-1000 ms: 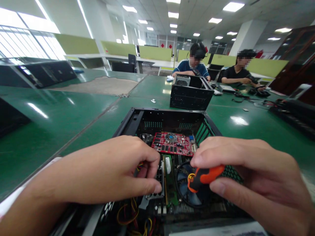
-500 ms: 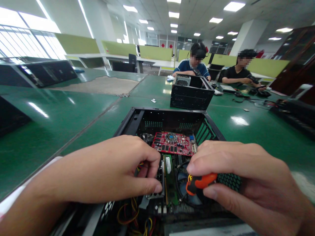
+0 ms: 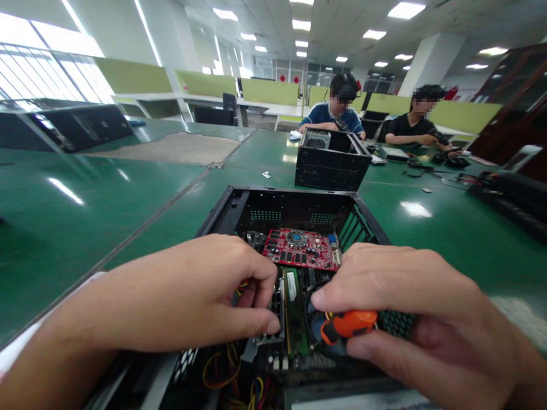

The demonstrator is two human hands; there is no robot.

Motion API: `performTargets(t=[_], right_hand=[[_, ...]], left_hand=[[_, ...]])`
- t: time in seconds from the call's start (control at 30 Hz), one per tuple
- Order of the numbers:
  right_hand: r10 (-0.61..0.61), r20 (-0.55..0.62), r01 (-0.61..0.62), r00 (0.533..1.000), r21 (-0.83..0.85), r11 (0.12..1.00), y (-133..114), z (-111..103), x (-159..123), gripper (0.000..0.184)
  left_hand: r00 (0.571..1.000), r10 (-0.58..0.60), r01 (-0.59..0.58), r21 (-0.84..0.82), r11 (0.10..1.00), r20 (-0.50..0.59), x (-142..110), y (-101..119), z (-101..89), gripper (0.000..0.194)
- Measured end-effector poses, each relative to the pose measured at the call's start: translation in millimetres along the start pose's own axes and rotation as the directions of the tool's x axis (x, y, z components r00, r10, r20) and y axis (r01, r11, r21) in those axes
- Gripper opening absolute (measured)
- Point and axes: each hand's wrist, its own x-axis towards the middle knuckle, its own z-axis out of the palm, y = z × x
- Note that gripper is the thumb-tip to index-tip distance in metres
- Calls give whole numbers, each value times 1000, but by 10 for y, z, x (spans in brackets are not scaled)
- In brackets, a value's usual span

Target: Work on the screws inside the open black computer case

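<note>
Orange screwdriver: handle (image 3: 354, 323) is over the near part of the fan (image 3: 316, 331), inside the open computer case (image 3: 294, 192). Shaft is faint; can't tell what the tip touches.
Right hand: my right hand (image 3: 414, 307) pinches the handle between thumb and fingers, coming in over the right side.
Left hand: my left hand (image 3: 213, 290) is curled, thumb against the metal bracket (image 3: 269, 340). Can't tell if the hidden fingers grip it too.
Driver handling: I'd line the shaft up with the fastener first, press lightly, then turn from the fingers, wrist quiet. A tilted shaft could slip onto the board.
Bracket: steady hold, no sideways load toward the green memory stick (image 3: 294, 319) just beside it.
Fan: blades sit right under the handle, so I'd angle my knuckles high.
Wires: yellow and red loops (image 3: 231, 359) at the near left could snag my thumb.
Case edges: left and right rims limit my wrists.
Room: best gap is upward. Far inside, the red card (image 3: 299, 249) limits reach; beyond the far rim is green table (image 3: 243, 171), then a second case (image 3: 331, 171).
</note>
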Motion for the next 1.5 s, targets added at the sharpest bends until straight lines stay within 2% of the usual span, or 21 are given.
performTargets(t=[0.1,0.2,0.33,0.4,0.57,1.03,1.5], right_hand=[[100,14,-99,995,-60,993,-122,-35,0,41],[207,-108,-217,972,-99,971,-180,-30,41,30],[212,-288,-299,934,-303,905,-117,42,99,25],[197,-276,-293,941,-372,881,-79,78,109,25],[206,-247,-296,947,-418,859,-73,101,105,25],[216,-225,-293,950,-407,865,-69,80,120,23],[192,-223,-270,956,-406,873,-27,62,115,28]], left_hand=[[1000,-4,4,-17,1000,10,12,13,3,22],[1000,-11,11,-22,1000,13,18,35,-5,25],[1000,-26,26,2,1000,9,5,58,-20,25],[999,-35,35,5,999,14,-5,71,-25,25],[998,-59,59,11,998,27,0,104,-32,24],[999,-46,46,5,999,21,-23,63,-20,26],[1000,-16,15,7,1000,6,9,58,-2,23]])
